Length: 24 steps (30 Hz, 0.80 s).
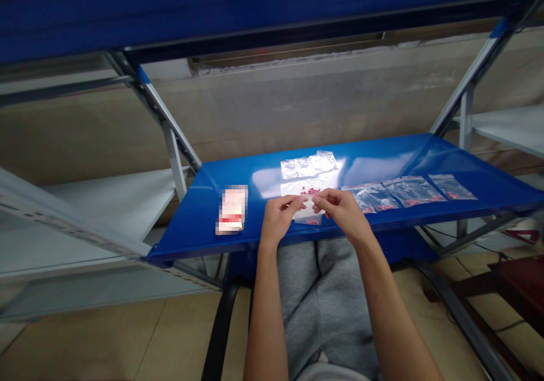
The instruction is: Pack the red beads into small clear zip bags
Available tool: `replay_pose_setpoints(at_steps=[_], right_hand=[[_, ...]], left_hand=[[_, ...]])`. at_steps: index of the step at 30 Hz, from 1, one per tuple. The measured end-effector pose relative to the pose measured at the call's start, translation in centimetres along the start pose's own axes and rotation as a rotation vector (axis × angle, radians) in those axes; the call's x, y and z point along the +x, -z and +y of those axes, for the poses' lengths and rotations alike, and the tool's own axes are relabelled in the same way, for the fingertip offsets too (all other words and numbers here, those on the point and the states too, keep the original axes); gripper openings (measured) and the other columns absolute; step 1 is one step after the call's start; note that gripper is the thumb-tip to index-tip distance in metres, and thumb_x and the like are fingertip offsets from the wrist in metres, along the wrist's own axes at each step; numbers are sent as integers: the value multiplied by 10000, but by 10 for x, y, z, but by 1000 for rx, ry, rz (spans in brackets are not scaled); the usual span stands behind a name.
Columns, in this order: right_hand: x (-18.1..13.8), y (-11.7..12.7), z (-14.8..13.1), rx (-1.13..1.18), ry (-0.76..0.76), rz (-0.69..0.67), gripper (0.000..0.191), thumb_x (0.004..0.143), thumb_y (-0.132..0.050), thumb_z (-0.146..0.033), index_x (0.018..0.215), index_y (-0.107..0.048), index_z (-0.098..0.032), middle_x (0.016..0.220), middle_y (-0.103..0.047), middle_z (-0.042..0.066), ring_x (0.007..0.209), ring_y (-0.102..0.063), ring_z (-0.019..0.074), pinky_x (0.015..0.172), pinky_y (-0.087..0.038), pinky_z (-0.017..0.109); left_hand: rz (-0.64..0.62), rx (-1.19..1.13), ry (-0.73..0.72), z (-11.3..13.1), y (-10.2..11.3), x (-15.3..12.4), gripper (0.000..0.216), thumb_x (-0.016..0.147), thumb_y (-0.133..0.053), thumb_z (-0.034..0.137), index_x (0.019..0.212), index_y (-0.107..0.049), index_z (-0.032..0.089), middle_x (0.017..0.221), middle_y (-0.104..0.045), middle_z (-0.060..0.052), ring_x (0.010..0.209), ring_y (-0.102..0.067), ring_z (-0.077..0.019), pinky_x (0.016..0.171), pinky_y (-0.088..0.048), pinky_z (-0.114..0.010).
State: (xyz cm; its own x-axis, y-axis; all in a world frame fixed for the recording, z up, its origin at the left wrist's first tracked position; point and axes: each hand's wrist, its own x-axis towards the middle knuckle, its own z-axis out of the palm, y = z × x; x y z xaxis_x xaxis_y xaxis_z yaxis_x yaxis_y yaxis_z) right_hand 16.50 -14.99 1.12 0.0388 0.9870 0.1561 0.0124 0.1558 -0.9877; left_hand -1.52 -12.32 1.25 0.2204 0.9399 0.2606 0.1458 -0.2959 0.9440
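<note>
Both my hands pinch the top edge of a small clear zip bag [309,219] with a few red pieces at its bottom. My left hand [280,215] grips the bag's left side, and my right hand [337,208] grips it further right. Just beyond my fingers, several small red pieces [313,191] lie on a white sheet [290,189]. Behind that sheet is a row of clear bags [308,165], in which I see no red pieces. To the right of my hand, several clear bags with red pieces [412,191] lie side by side.
A phone-like object [232,210], blurred out, lies at the left on the blue shelf board [204,199]. Metal uprights [174,160] stand at both ends, and another blue shelf [255,7] hangs overhead. Chair armrests [223,324] flank my lap.
</note>
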Motion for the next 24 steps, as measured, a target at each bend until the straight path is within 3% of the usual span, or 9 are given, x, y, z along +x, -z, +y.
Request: replay_pose_setpoints(at_steps=[7, 13, 24], right_hand=[[-1, 3, -4, -17, 28, -2, 393, 777, -775, -562, 754, -691, -179, 688, -712, 39, 600, -567, 146, 536, -372, 268], [-3, 4, -8, -5, 66, 43, 391, 775, -792, -548, 706, -661, -186, 658, -688, 21, 591, -542, 131, 561, -388, 268], [-3, 2, -9, 5, 77, -72, 317, 790, -790, -492, 815, -697, -190, 724, -712, 25, 661, -617, 157, 578, -432, 269]], left_hand=[[16, 2, -28, -2, 2, 0, 297, 894, -678, 435, 888, -843, 188, 863, -817, -54, 846, -738, -223, 801, -538, -302], [-15, -63, -30, -6, -4, 2, 279, 842, -758, 428, 967, -836, 191, 908, -815, -51, 796, -702, -194, 728, -508, -283], [84, -72, -82, -2, -11, 3, 188, 813, -790, 374, 836, -813, 189, 820, -788, -30, 735, -674, -173, 665, -471, -271]])
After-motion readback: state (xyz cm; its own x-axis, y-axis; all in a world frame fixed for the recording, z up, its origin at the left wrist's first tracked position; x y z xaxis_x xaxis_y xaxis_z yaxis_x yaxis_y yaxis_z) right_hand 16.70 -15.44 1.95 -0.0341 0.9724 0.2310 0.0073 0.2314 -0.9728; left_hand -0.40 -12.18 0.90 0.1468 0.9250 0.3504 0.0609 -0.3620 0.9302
